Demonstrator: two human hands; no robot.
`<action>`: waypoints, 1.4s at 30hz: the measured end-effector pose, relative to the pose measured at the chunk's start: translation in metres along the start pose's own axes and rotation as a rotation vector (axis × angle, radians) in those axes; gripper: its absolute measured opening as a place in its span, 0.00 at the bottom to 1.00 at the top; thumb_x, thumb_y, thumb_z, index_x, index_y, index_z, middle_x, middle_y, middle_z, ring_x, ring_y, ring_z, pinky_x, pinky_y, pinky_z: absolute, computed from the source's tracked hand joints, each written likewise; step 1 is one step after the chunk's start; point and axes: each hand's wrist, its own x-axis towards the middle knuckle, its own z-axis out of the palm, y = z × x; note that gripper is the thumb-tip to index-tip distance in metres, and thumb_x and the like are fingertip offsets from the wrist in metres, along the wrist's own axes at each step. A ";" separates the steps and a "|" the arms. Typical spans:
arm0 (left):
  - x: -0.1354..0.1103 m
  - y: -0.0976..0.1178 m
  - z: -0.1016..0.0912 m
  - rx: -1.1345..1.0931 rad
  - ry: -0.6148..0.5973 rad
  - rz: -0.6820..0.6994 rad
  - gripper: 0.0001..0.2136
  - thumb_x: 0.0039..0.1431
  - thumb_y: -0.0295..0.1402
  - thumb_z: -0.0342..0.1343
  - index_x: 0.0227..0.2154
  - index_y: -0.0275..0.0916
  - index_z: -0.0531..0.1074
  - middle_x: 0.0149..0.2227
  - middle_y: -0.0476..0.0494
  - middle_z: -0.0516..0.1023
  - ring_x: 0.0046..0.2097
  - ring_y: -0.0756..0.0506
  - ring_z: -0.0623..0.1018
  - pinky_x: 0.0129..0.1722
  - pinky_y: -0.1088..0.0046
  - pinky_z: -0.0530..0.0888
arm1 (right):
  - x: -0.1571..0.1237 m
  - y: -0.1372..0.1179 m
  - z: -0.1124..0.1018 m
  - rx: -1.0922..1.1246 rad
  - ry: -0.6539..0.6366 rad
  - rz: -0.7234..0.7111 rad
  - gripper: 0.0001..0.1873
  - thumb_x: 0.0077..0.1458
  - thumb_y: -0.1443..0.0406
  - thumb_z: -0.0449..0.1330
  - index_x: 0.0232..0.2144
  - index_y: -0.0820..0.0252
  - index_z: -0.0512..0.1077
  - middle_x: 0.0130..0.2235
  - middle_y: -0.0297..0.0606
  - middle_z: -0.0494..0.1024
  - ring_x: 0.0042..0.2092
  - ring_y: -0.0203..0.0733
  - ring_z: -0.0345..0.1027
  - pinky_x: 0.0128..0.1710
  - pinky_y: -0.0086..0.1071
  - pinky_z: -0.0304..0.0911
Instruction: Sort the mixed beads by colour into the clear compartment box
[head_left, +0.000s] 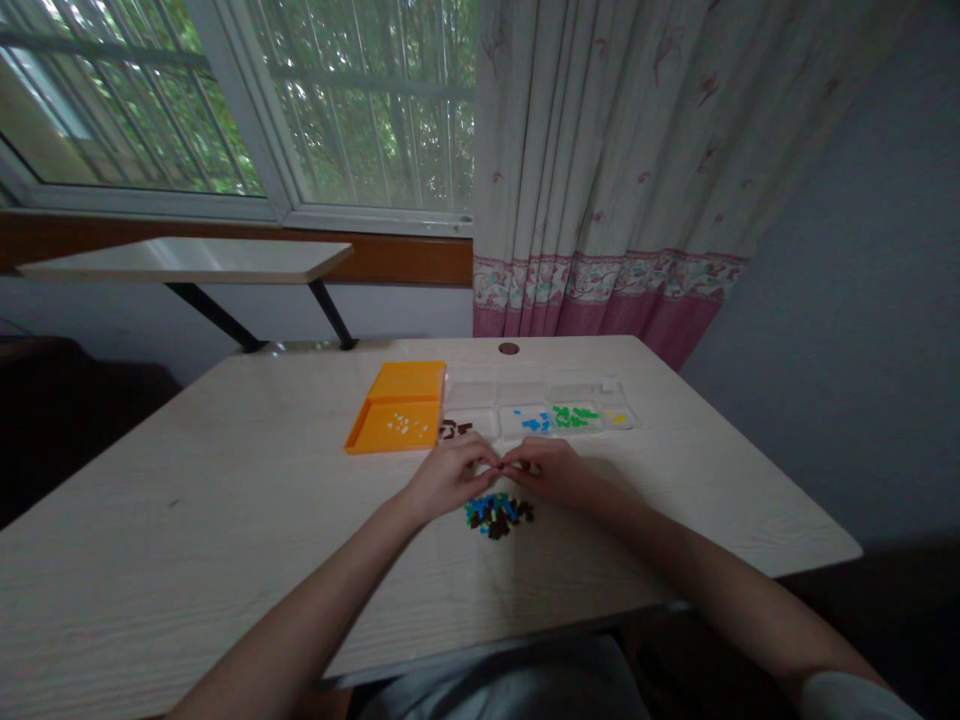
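With our left hand (454, 475) and right hand (551, 470) drawn together over the worktop (262, 500), we pinch 1 small dark piece (500, 466) between the fingers of both, tips meeting. A mixed pile (495, 514) of blue, green and brown lies just nearer us. Beyond our hands, we see white bits (405, 424) in the orange box (409, 378), brown bits (455, 429) beside it, and blue, green and yellow bits (575, 416) in the clear tray (510, 423).
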 end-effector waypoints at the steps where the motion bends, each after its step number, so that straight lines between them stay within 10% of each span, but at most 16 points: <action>1: 0.000 0.000 0.000 -0.004 0.006 0.004 0.05 0.54 0.30 0.51 0.30 0.37 0.71 0.31 0.44 0.73 0.35 0.49 0.71 0.35 0.75 0.68 | 0.000 0.000 0.000 0.003 0.001 0.000 0.07 0.52 0.63 0.58 0.32 0.57 0.74 0.24 0.32 0.73 0.25 0.31 0.63 0.26 0.23 0.55; 11: -0.002 -0.004 -0.001 0.027 0.028 0.002 0.05 0.53 0.29 0.51 0.30 0.37 0.71 0.31 0.44 0.73 0.35 0.49 0.71 0.35 0.75 0.68 | -0.001 0.009 0.002 0.164 -0.076 0.051 0.09 0.53 0.62 0.57 0.35 0.59 0.74 0.23 0.32 0.72 0.23 0.30 0.61 0.24 0.22 0.55; 19: -0.007 -0.007 -0.026 0.157 0.317 -0.038 0.06 0.56 0.31 0.50 0.32 0.36 0.71 0.32 0.42 0.73 0.35 0.50 0.72 0.33 0.77 0.69 | -0.004 0.021 -0.031 0.382 -0.510 0.093 0.08 0.47 0.65 0.60 0.30 0.63 0.75 0.20 0.28 0.68 0.22 0.28 0.58 0.23 0.21 0.55; 28: -0.007 -0.009 -0.029 0.217 0.446 -0.015 0.06 0.56 0.31 0.51 0.31 0.36 0.72 0.30 0.44 0.74 0.33 0.50 0.73 0.34 0.77 0.69 | -0.004 0.016 -0.032 0.378 -0.631 0.164 0.09 0.45 0.66 0.62 0.32 0.61 0.76 0.23 0.29 0.71 0.24 0.29 0.60 0.24 0.22 0.55; 42: -0.005 -0.030 -0.025 0.491 0.311 -0.471 0.10 0.55 0.38 0.49 0.33 0.40 0.74 0.33 0.46 0.77 0.35 0.46 0.74 0.32 0.74 0.67 | -0.005 0.021 -0.027 0.330 -0.679 0.177 0.10 0.46 0.64 0.60 0.33 0.62 0.75 0.25 0.31 0.73 0.26 0.30 0.63 0.26 0.22 0.57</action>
